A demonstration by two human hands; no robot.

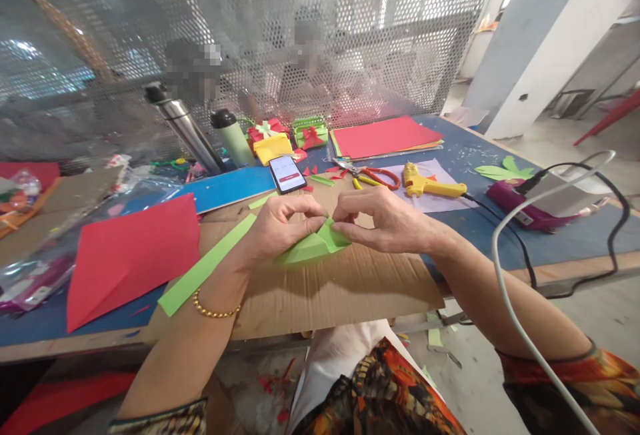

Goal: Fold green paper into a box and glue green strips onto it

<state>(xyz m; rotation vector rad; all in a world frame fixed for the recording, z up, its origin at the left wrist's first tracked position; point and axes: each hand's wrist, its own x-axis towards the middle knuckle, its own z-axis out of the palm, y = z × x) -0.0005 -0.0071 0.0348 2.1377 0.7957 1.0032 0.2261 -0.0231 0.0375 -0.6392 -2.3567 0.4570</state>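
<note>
A folded piece of green paper [313,247] is held just above a sheet of brown cardboard [320,295]. My left hand [283,223] pinches its upper edge between thumb and forefinger. From the other side, my right hand [383,218] grips the paper's right end, close to the left fingertips. Creases show in the paper, and part of its top edge is hidden by my fingers. Partly under my left forearm lies a long green paper strip [210,265]. Beyond my hands are a smartphone [287,175] with its screen lit and pliers with red handles [383,178].
A yellow glue gun [433,185] rests on white paper at right, its cord running to a purple power strip [520,205]. Red paper [135,255] lies at left. Behind stand a steel flask [185,129], a green bottle [233,138] and a red paper stack [385,137]. A white cable [500,275] hangs at right.
</note>
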